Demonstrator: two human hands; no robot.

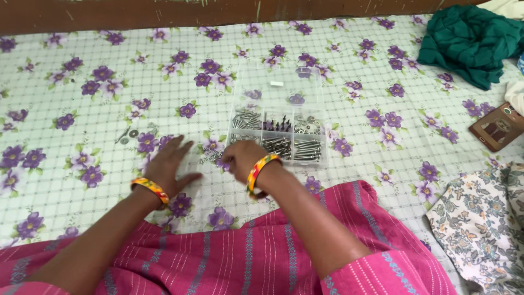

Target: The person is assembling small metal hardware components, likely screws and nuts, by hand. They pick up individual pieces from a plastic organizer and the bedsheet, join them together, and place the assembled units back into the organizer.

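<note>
While the clear plastic organiser box (pixel 278 117) lies open on the bed sheet (pixel 82 125), we see both of the person's hands at work just to its left. The left hand (pixel 169 166) is spread flat, palm down, fingers splayed on the flowered cloth, as if bracing or smoothing the sheet so that small parts do not roll. It holds nothing that we can make out. The right hand (pixel 243 158) is curled, its fingertips drawn together over a small heap of loose metal screws (pixel 214 155) lying on the sheet close beside the box's near left corner. Whether a screw is pinched between the fingers we cannot tell, since the knuckles hide them.

The box has its lid thrown back toward the far side, which leaves the compartments free to reach from the person's side. In them we see long silver bolts in the near cells, dark pointed screws in a middle one, and washers at the right. A few more washers (pixel 126 135) lie apart on the sheet, well to the left of the left hand.

Each wrist carries a yellow and red bangle (pixel 261 170). The person's pink striped garment (pixel 245 257) fills the near edge. Farther off, a green cloth (pixel 469 43) is bunched at the upper right, a brown case (pixel 496 128) lies below it, and a floral fabric (pixel 486 224) sits at the lower right.
</note>
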